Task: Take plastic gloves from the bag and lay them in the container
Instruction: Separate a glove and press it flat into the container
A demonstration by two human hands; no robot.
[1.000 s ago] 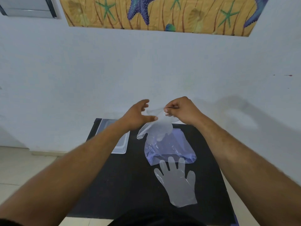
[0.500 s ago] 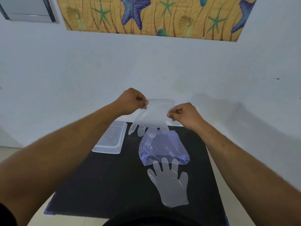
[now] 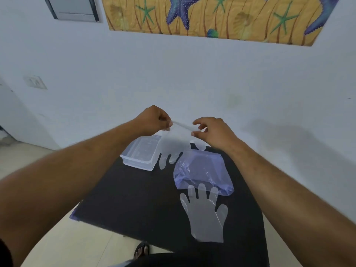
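Your left hand (image 3: 156,120) pinches the glove (image 3: 173,145) cuff; your right hand (image 3: 210,132) opens, barely touching. So limp, it could drape outside the container (image 3: 140,153).

The painting (image 3: 212,16) is cut off by the top edge. The held glove (image 3: 173,145) hides the container's (image 3: 138,157) right corner. The bag's (image 3: 202,170) contents stay unclear. The foot (image 3: 141,251) is half hidden by the table (image 3: 134,199).

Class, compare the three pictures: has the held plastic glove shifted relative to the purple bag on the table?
Yes. The held glove has moved left, from hanging above the bag toward the container.
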